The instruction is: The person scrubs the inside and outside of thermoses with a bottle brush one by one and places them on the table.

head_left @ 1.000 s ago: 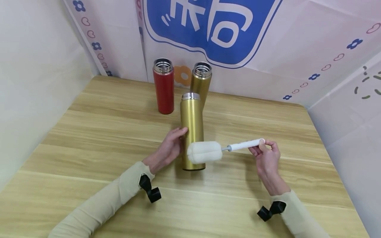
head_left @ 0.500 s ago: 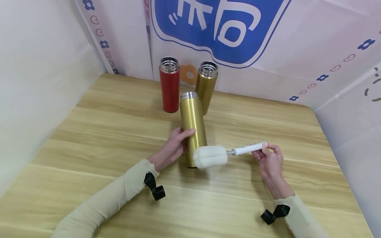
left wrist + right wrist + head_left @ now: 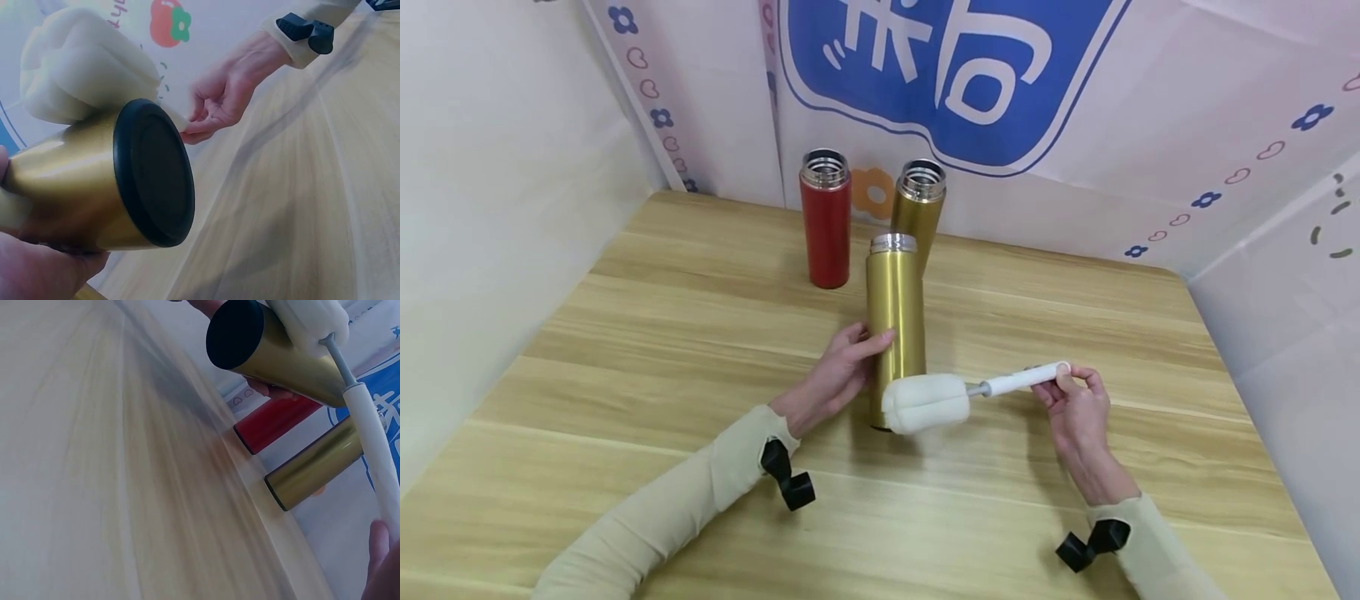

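My left hand (image 3: pixel 833 377) grips a gold thermos flask (image 3: pixel 898 304) around its lower half, thumb across the front. The flask is lidless, its steel neck pointing up and away. Its black base (image 3: pixel 157 175) shows in the left wrist view, raised off the table. My right hand (image 3: pixel 1081 421) pinches the end of the white handle (image 3: pixel 375 450) of a bottle brush. The brush's white sponge head (image 3: pixel 927 403) points left and overlaps the flask's lower front in the head view. In the left wrist view the sponge lies right along the flask's side.
A red thermos flask (image 3: pixel 827 233) and a second gold flask (image 3: pixel 917 218) stand lidless at the back of the wooden table (image 3: pixel 685 333). The held flask partly covers the second gold one. Behind them hangs a printed cloth backdrop (image 3: pixel 1060 200).
The held flask leaned left at the top half a second ago and is straighter now. The brush stays in front of its lower end. The head view has shifted slightly.
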### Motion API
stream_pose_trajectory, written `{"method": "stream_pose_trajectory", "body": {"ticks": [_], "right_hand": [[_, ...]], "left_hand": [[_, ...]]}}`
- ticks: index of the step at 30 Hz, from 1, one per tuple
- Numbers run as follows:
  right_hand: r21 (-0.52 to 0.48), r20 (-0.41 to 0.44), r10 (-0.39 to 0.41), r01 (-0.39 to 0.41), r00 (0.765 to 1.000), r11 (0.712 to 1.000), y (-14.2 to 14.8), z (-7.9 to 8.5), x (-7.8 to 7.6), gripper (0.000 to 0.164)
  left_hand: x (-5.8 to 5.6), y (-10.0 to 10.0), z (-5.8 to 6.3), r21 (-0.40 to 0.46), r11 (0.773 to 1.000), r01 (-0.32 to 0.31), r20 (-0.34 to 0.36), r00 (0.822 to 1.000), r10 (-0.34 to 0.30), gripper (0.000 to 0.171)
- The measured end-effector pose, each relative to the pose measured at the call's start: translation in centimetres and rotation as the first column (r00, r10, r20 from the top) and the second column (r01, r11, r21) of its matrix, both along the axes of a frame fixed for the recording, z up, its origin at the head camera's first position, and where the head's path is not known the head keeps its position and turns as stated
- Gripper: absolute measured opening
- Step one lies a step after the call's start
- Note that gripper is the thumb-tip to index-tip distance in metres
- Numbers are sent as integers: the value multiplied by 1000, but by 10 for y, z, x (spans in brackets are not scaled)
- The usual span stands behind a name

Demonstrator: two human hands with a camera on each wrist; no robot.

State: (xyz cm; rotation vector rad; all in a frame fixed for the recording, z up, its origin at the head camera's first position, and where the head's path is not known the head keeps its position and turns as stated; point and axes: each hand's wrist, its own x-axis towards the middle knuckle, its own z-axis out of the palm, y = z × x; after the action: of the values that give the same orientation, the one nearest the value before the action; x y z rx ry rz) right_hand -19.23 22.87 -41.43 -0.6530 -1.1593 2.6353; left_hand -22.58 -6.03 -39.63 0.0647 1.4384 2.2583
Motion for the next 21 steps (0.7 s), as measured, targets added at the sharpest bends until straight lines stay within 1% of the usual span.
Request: {"method": "stream_pose_trajectory", "body": {"ticks": [4,7,10,13,17,21], "right_hand": [[-12,-5,-25,25,1000,1000,-1,3,-3,13],[-13,-1,-52,52,999,999,-1,6,-8,14],[-33,8,-93,93,996,995,-1,10,-14,15],[-78,-1,-134,134,991,988,0,14,-20,18],[-118,-35,-175,170,984,978,2,22,-27,19],[-118,-56,-203,195,978,974,4,28,-32,18]], "left_hand": [[1,-1,0,15,999,31,-9,999,-31,52],[3,-1,-2,19,997,69,-31,997,-68,53],[4,-1,-3,25,993,115,-51,992,-114,58],[5,-2,-3,26,988,153,-72,986,-150,67],[5,-4,-4,8,983,184,-106,978,-182,77],[4,-4,-4,-18,980,196,-129,972,-197,79]]}}
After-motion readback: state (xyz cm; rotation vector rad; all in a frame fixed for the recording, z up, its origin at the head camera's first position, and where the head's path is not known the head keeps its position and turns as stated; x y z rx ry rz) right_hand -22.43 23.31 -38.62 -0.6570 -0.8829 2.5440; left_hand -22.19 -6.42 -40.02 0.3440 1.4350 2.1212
